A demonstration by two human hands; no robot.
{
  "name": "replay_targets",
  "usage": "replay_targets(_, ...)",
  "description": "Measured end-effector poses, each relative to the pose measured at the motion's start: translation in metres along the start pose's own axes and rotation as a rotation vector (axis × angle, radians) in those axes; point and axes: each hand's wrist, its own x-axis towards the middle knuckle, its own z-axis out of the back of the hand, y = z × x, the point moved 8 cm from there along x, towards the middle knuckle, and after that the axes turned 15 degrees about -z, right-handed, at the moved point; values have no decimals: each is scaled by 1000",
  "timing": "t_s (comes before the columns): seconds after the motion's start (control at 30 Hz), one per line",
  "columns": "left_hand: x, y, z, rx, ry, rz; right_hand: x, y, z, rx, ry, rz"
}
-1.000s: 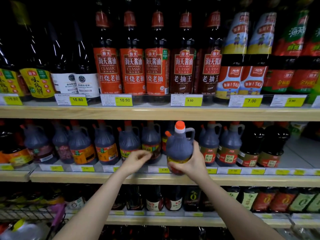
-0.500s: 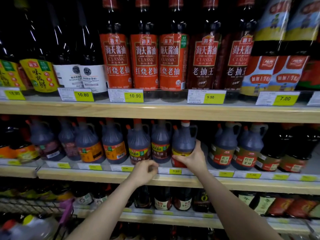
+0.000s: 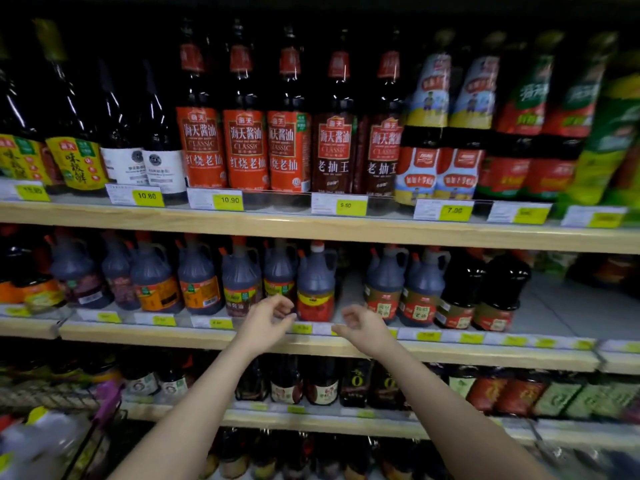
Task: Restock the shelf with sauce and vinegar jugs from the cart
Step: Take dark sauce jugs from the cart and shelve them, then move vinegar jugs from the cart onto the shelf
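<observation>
The dark sauce jug (image 3: 316,282) stands on the middle shelf (image 3: 450,353) among its row, both the left hand (image 3: 266,318) and right hand (image 3: 363,325) loose-fingered and empty, so fetching another from the cart (image 3: 52,403) seems next.

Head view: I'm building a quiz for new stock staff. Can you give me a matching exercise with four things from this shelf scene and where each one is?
Things:
1. jug with the red and yellow label
2. 10.90 price tag
3. left hand
4. right hand

Places:
A. top shelf edge
B. middle shelf, standing free
C. empty, right of that jug
D. empty, left of that jug

Pairs: 1-B, 2-A, 3-D, 4-C
</observation>
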Motion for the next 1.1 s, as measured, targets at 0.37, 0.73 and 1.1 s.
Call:
replay_targets(0.37, -78, -64, 32, -110, 22, 92, -102, 20, 17, 21, 327, -69)
replay_targets(0.73, -226, -48, 128, -38, 44, 123, -215, 64, -75, -25, 404, -25)
replay_targets(1.1, -451, 33, 280, 3, -144, 342, -317, 170, -256, -37, 621, 80)
